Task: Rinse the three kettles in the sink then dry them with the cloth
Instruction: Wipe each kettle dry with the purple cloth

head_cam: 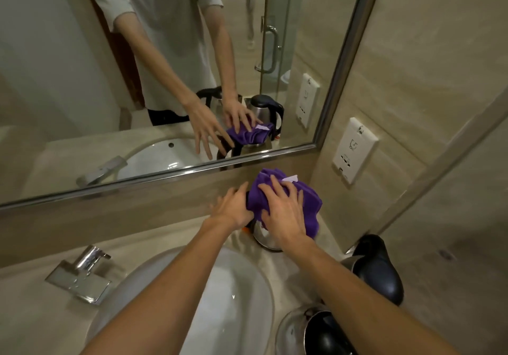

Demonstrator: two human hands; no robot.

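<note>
One steel kettle (265, 238) stands at the back of the bench (27, 313), just under the mirror (82, 80), draped in the purple cloth (310, 201). Our right hand (283, 212) presses the cloth with spread fingers. Our left hand (233, 209), fingers straight, touches the handle side. A second kettle (376, 266) and a third kettle (316, 332) crowd the right, beside the sink (233, 286).

Counter (30, 316) bears 3 kettles (266, 239), faucet (79, 277).

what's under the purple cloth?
A steel kettle: only its lower body shows below the purple cloth. Its lid and top are covered by the cloth and the right hand.
</note>
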